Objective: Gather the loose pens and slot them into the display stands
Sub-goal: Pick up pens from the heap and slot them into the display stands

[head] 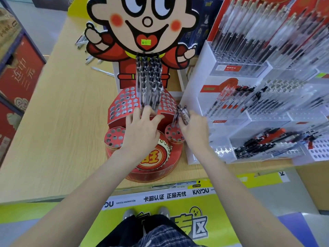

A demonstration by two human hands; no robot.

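- head view: i see my left hand [142,130] stretched over the red display stand [124,104], fingers spread fairly wide and mostly straight, the fingertips [148,108] lying at the foot of the cluster of slotted pens [149,81] standing upright in the stand's upper tier; i cannot tell whether they pinch any pen or only touch.
- my right hand [193,130] is just to the right of the left one, fingers curled round a small bundle of pens [183,114]; the bundle tilts up and to the left, its lower ends right above the small round holder [173,133] on the stand's right side.
- one pen from the bundle seems to reach down to that holder's holes, though blur keeps me from saying whether it is in a hole.
- a matching round holder [114,137] sits on the stand's left side, its holes open, apart from both hands.
- the stand rests on a pale wooden table [62,122], with a cartoon figure cutout [142,32] rising behind it.
- a few loose pens [89,57] lie on the table far back, to the left of the cutout, well apart from my hands.
- to the right of the stand, touching or nearly so, a clear tiered rack [258,107] holds many pens in rows.
- red boxes [19,75] stand at the table's left edge.
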